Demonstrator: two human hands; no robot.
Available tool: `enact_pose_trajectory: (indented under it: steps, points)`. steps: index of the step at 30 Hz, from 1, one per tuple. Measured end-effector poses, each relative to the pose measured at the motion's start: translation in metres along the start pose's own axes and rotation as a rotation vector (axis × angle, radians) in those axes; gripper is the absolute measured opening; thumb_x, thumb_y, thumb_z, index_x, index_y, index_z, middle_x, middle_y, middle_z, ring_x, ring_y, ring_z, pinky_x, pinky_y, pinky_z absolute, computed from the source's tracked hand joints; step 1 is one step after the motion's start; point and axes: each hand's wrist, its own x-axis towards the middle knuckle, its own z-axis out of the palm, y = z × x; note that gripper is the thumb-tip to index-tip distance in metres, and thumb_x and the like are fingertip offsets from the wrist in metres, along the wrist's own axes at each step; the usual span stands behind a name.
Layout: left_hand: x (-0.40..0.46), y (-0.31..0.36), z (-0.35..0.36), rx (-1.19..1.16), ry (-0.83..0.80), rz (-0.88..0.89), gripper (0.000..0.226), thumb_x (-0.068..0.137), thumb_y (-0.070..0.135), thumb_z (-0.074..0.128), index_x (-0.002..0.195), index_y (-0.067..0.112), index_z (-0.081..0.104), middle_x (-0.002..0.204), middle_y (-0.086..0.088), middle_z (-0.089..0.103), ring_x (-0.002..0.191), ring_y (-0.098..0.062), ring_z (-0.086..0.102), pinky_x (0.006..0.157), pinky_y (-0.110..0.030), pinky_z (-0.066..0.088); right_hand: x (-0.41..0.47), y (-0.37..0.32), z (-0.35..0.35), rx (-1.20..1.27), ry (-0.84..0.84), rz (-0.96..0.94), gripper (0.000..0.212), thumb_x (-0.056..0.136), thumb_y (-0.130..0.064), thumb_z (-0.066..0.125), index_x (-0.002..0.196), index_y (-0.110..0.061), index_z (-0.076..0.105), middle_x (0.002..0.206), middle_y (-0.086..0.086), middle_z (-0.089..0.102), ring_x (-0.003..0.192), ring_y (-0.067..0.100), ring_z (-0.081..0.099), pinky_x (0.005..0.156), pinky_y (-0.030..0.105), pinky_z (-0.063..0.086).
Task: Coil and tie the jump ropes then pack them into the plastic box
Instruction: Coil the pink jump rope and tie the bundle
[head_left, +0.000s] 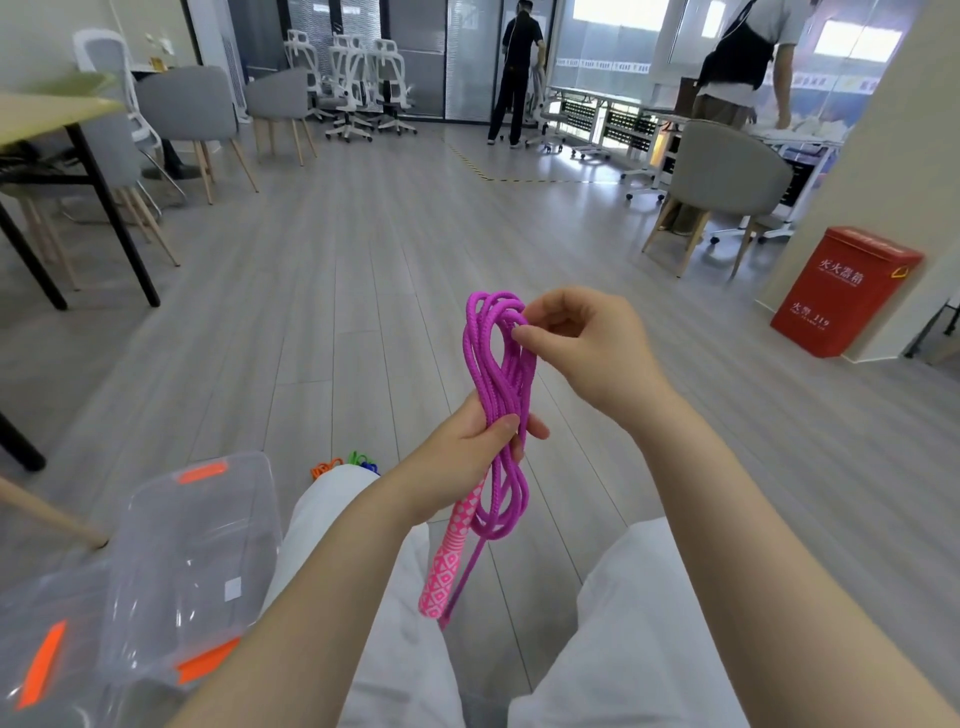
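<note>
Above my lap, my left hand (470, 457) grips the purple jump rope (498, 395) coil mid-bundle; my right hand (582, 345) pinches its top loops at 12 o'clock. Pink handle (449, 556) hangs at 6; clear plastic box (192, 566) at 8 on the floor.

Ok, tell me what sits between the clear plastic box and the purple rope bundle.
In the head view, the person's left knee in white trousers lies between the plastic box and the purple rope; orange and green ropes peek past it.

rope (493, 364): braided purple cord, matt
handle (448, 561): patterned pink grip (looks rubbery)
box (197, 561): clear glossy plastic
floor (363, 260): grey wood-look planks
</note>
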Motion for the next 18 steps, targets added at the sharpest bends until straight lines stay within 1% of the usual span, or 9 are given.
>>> enact_pose_trajectory:
  steps: [4,8,10,12,13,15,16,18]
  points:
    - [0.000,-0.001,-0.001,0.026,-0.024,-0.022,0.032,0.105,0.020,0.038,0.134,0.030,0.040,0.104,0.005,0.069,0.082,-0.012,0.058,0.086,-0.034,0.055,0.002,0.000,-0.001,-0.127,-0.015,-0.122,0.006,0.085,-0.015,0.073,0.091,-0.016,0.072,0.078,-0.005,0.070,0.073,0.010,0.067,0.071,0.027,0.056]
    - [0.002,-0.005,0.003,0.012,0.014,-0.037,0.025,0.105,0.018,0.037,0.123,0.032,0.046,0.098,0.003,0.069,0.080,-0.010,0.058,0.082,-0.030,0.055,0.002,0.000,-0.003,-0.215,-0.015,-0.210,0.007,0.086,-0.018,0.071,0.093,-0.018,0.072,0.079,-0.008,0.068,0.073,0.010,0.064,0.069,0.027,0.054]
    - [0.003,-0.007,0.003,0.007,0.067,-0.041,0.021,0.104,0.020,0.038,0.117,0.033,0.049,0.095,0.002,0.066,0.082,-0.011,0.059,0.080,-0.027,0.054,0.001,0.002,-0.003,-0.207,0.001,-0.224,0.005,0.088,-0.020,0.069,0.094,-0.020,0.071,0.080,-0.010,0.067,0.070,0.009,0.062,0.065,0.022,0.051]
    - [0.003,-0.007,0.001,-0.026,0.113,-0.035,0.021,0.104,0.020,0.038,0.113,0.036,0.049,0.092,0.002,0.063,0.082,-0.011,0.058,0.082,-0.029,0.054,-0.003,0.008,-0.001,-0.113,0.048,-0.203,0.005,0.093,-0.024,0.063,0.095,-0.024,0.067,0.082,-0.012,0.066,0.070,0.008,0.061,0.063,0.020,0.049]
    - [0.003,-0.007,0.000,-0.048,0.128,-0.025,0.022,0.104,0.020,0.038,0.113,0.036,0.050,0.091,0.003,0.062,0.082,-0.010,0.057,0.083,-0.030,0.053,-0.006,0.012,0.001,-0.054,0.082,-0.182,0.006,0.095,-0.025,0.059,0.096,-0.024,0.066,0.082,-0.011,0.066,0.070,0.009,0.060,0.064,0.022,0.050]
    - [0.003,-0.006,-0.001,-0.068,0.164,-0.006,0.021,0.105,0.018,0.037,0.113,0.032,0.051,0.090,0.004,0.060,0.082,-0.010,0.056,0.083,-0.028,0.051,-0.010,0.032,0.007,0.023,0.132,-0.106,0.013,0.098,-0.020,0.051,0.097,-0.023,0.063,0.079,-0.009,0.064,0.067,0.010,0.058,0.066,0.033,0.051]
    - [0.003,-0.005,-0.001,-0.062,0.194,-0.002,0.020,0.105,0.018,0.037,0.111,0.030,0.051,0.091,0.004,0.060,0.084,-0.010,0.055,0.083,-0.026,0.050,-0.013,0.045,0.011,0.036,0.134,-0.052,0.018,0.097,-0.015,0.047,0.095,-0.025,0.061,0.078,-0.008,0.064,0.065,0.011,0.056,0.066,0.039,0.051]
    - [0.003,-0.006,-0.003,-0.036,0.256,0.008,0.019,0.105,0.020,0.037,0.105,0.030,0.053,0.096,0.002,0.059,0.091,-0.012,0.055,0.086,-0.025,0.046,-0.021,0.070,0.021,0.021,0.064,0.066,0.033,0.090,-0.004,0.044,0.090,-0.034,0.059,0.079,-0.009,0.065,0.066,0.014,0.055,0.069,0.046,0.052]
